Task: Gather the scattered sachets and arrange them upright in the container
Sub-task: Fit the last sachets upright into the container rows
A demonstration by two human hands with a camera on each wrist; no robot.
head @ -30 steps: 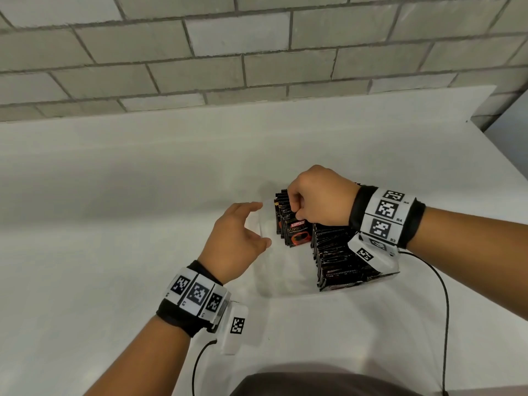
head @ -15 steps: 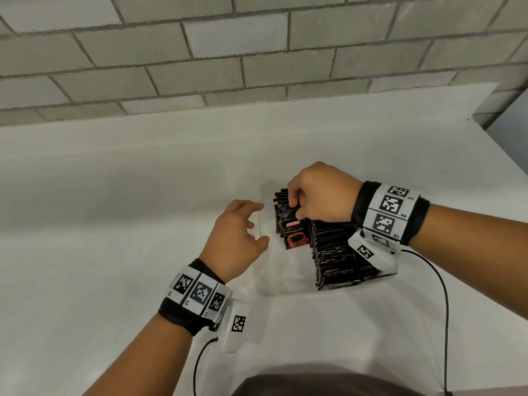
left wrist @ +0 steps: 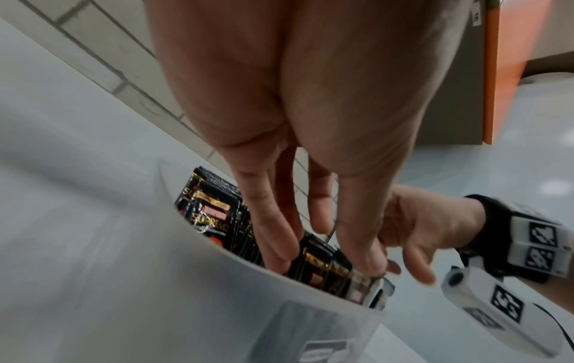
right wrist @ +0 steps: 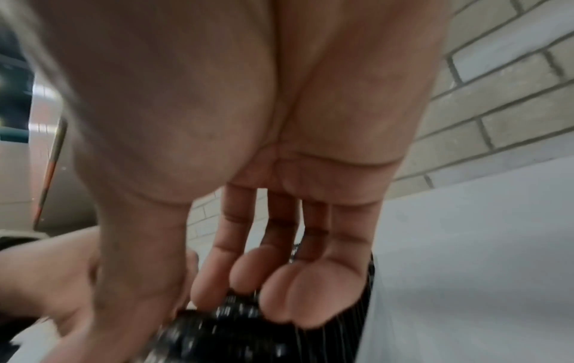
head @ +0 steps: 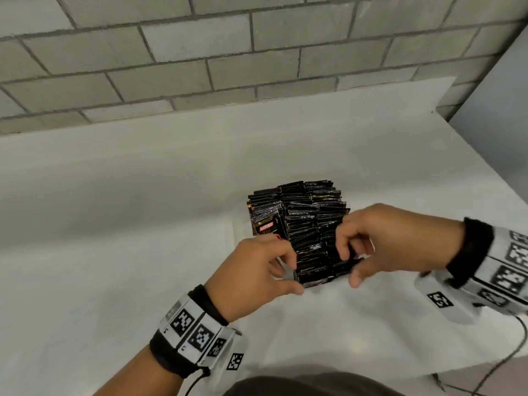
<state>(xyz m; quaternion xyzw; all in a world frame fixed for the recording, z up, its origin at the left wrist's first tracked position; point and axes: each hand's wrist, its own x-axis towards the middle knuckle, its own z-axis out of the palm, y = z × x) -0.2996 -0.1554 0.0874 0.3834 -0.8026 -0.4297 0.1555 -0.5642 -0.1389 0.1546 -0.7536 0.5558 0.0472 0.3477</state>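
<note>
A clear plastic container [head: 239, 232] on the white table holds several black sachets [head: 303, 221] standing upright in packed rows. At its near left corner my left hand [head: 293, 277] grips the wall, fingers inside beside the sachets [left wrist: 313, 267] and thumb outside. In the left wrist view the container wall [left wrist: 217, 294] runs across the front. My right hand [head: 348, 267] curls its fingers [right wrist: 248, 292] over the tops of the near sachets [right wrist: 236, 343], thumb down the near side. The container's near end is hidden behind both hands.
A grey brick wall [head: 257, 52] backs the white table [head: 114, 224]. The table's right edge [head: 500, 224] falls away to the floor. A black cable [head: 511, 347] trails from the right wrist across the near right of the table.
My right hand left the far-left stack and came to the container's near end. The left hand moved from beside the container onto its near corner. The head view has moved in closer.
</note>
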